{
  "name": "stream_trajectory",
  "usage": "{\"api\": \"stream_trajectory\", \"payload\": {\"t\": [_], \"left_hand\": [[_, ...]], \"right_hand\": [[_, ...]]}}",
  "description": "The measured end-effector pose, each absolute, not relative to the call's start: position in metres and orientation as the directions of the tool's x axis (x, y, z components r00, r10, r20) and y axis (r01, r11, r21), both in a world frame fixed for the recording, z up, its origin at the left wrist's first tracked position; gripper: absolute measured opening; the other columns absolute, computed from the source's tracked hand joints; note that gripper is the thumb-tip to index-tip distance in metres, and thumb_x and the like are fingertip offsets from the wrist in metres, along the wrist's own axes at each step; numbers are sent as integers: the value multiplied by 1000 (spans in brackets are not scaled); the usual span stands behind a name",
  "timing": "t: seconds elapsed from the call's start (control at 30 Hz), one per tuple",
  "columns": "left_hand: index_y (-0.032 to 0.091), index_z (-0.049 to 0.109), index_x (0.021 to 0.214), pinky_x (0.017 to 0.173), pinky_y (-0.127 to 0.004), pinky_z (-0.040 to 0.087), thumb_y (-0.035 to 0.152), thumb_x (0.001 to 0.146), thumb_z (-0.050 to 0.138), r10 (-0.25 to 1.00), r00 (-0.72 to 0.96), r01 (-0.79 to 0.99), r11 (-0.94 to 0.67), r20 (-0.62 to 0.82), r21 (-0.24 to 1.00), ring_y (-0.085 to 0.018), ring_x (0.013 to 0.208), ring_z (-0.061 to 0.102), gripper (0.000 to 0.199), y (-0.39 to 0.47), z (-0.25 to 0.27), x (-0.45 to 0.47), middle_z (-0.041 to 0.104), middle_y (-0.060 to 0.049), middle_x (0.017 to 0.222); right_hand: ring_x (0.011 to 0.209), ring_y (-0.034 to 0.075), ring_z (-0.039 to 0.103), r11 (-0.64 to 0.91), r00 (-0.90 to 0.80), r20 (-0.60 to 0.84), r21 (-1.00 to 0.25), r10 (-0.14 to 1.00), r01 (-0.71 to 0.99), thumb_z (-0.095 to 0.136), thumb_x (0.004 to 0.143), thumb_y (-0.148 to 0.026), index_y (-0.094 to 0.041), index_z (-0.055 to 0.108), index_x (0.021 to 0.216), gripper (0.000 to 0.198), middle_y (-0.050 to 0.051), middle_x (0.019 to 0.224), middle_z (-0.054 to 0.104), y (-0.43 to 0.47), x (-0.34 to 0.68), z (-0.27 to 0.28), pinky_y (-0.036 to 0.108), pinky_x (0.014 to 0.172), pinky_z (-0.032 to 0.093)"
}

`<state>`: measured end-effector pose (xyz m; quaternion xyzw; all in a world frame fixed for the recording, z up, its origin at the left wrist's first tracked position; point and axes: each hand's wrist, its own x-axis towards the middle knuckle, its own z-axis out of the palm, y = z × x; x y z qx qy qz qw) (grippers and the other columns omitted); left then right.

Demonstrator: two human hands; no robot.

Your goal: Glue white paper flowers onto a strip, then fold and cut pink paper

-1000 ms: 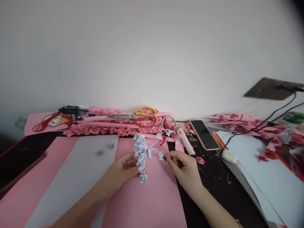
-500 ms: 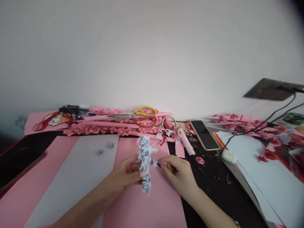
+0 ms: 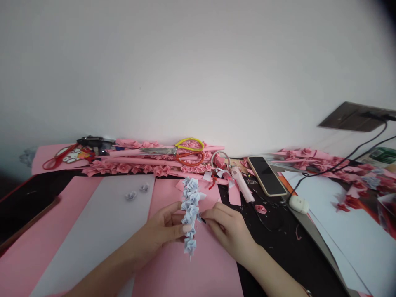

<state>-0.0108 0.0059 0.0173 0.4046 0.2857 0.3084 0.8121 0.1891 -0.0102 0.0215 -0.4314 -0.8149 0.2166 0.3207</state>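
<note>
My left hand (image 3: 168, 227) is closed around a stem of pale blue paper flowers (image 3: 190, 206), thumb in front, holding it upright above a pink paper sheet (image 3: 185, 276). On its right side, my right hand (image 3: 227, 229) pinches a small pale blue paper flower (image 3: 199, 216) against the stem; its fingers cover most of that flower. Two loose paper flowers (image 3: 130, 195) lie on the pale sheet (image 3: 105, 214) to the left.
Scissors (image 3: 173, 152) with yellow and red handles rest on pink paper-flower stems (image 3: 145, 170) along the wall. Right of my hands lie a pink glue gun (image 3: 241, 184), a phone (image 3: 266, 175), a white earbud case (image 3: 298, 204), white sheets (image 3: 340, 231) and black cables (image 3: 340, 167).
My right hand has moved slightly left, bringing the small flower from beside the stem up to it. The stem has shifted a little to the right in my left hand.
</note>
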Motion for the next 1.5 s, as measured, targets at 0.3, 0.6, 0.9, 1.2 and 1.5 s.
{"api": "stream_trajectory", "payload": {"t": [0.3, 0.6, 0.9, 1.2, 1.5], "left_hand": [[19, 55, 106, 60, -23, 44, 18, 76, 64, 728, 648, -328, 530, -222, 782, -9, 64, 51, 31, 5, 17, -13, 56, -1, 79], [21, 59, 103, 60, -25, 44, 24, 75, 65, 756, 612, -326, 508, -232, 797, -10, 63, 50, 29, 5, 18, -11, 53, 0, 72], [21, 64, 99, 72, -28, 44, 30, 75, 64, 791, 566, -211, 411, -232, 887, -15, 76, 54, 25, 6, 17, -12, 59, -2, 81], [24, 62, 103, 83, -30, 41, 25, 76, 63, 783, 578, -244, 435, -230, 867, -17, 92, 53, 27, 3, 17, -10, 59, -4, 100], [20, 63, 100, 82, -32, 41, 29, 73, 65, 792, 571, -224, 404, -217, 887, -18, 86, 53, 28, 0, 13, -9, 60, -4, 89]], "right_hand": [[97, 17, 52, 603, -504, 374, -668, 779, 436, 41, 86, -10, -21, 57, 93, 21, 7, 103, 56, -10, 190, 28, 32, 84, 44], [88, 18, 57, 463, -256, 390, -800, 884, 381, 47, 77, -8, -20, 54, 80, 14, 6, 90, 59, -11, 185, 24, 32, 78, 46], [85, 18, 57, 392, -162, 357, -845, 920, 365, 50, 74, -8, -20, 54, 78, 13, 6, 89, 58, -11, 180, 20, 32, 76, 46], [85, 17, 55, 396, -148, 368, -836, 918, 379, 50, 72, -6, -20, 52, 75, 14, 5, 90, 56, -12, 177, 19, 31, 76, 45], [83, 18, 55, 422, -140, 402, -802, 905, 422, 49, 69, -4, -20, 49, 70, 16, 4, 88, 55, -12, 172, 18, 31, 74, 45]]}}
